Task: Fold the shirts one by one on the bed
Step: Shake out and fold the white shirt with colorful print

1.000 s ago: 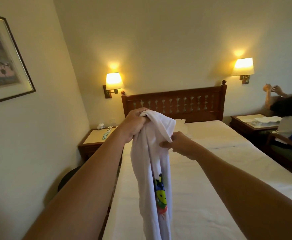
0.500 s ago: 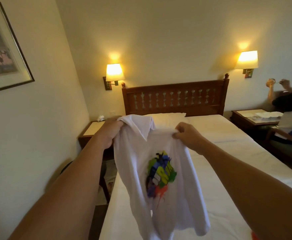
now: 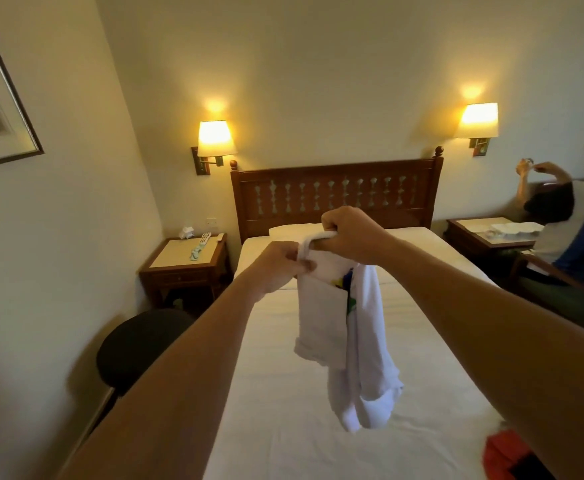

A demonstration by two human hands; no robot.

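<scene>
Held in the air above the bed [image 3: 283, 410], the white shirt [image 3: 349, 341] (spread open half a second ago) now hangs bunched lengthwise, left hand [image 3: 278, 268] and right hand [image 3: 349, 233] pinching its top close together, suggesting folding has begun.

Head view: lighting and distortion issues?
Head view: two wall lamps blow out with warm glare; room otherwise dim, yellow cast. Wide-angle stretch on forearms and the left wall. White shirt slightly soft; red item at the lower right is blurred.
</scene>
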